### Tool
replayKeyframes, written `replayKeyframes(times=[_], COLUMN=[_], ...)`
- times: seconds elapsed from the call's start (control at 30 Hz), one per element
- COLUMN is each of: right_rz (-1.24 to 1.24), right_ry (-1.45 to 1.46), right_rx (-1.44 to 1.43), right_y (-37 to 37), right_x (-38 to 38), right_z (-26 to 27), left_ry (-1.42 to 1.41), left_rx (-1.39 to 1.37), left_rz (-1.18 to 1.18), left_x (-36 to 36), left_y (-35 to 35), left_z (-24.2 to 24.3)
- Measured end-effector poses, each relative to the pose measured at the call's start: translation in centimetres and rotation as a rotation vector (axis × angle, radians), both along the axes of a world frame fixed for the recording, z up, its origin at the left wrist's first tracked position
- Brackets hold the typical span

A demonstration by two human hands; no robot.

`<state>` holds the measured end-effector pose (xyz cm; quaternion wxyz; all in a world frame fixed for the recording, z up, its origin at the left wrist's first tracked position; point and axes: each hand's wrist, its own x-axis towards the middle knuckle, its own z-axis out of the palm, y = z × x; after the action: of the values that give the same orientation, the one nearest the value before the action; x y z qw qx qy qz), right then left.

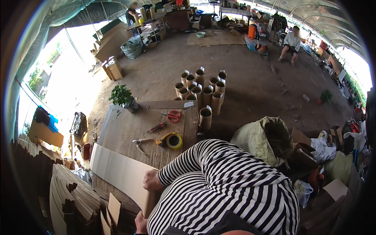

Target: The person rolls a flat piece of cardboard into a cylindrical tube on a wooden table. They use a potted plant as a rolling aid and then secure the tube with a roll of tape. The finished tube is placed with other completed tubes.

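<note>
A fanned stack of pale cardboard sheets [120, 170] lies across the near end of a wooden table [141, 123]. My right hand [152, 179] is closed around the upper corner of its near edge. At the lower corner of that edge, my left hand [141, 223] holds on, partly hidden by my striped shirt. Beyond the stack are pruning shears [141, 144], a tape dispenser with yellow tape [171, 141], a red-and-black cutting tool [157, 127] and red-handled scissors [172, 116]. A leafy plant [121, 95] in a dark pot stands at the table's far left corner.
Several upright cardboard tubes [205, 119] with white tags stand past the table. An open woven sack [252, 139] is at my right. More cardboard sheets [73, 191] stand at lower left. One person [291, 44] sits far right; another [131, 16] stands far left.
</note>
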<state>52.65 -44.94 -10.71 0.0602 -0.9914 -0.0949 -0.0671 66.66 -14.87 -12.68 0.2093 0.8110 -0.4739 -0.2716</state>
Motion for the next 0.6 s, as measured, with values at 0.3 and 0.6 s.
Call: replayKeyframes(times=[0.3, 0.6], right_rz=[0.019, 0.002], right_ry=[-0.119, 0.434], right_rx=[-0.057, 0.033], right_y=[0.8, 0.3], right_x=[-0.4, -0.1], right_z=[-1.6, -0.6], left_ry=[-0.323, -0.259], left_rx=[-0.043, 0.066], left_rz=[-0.057, 0.031], left_x=[4.0, 0.9], left_y=[3.7, 1.1], left_z=[-10.4, -8.1])
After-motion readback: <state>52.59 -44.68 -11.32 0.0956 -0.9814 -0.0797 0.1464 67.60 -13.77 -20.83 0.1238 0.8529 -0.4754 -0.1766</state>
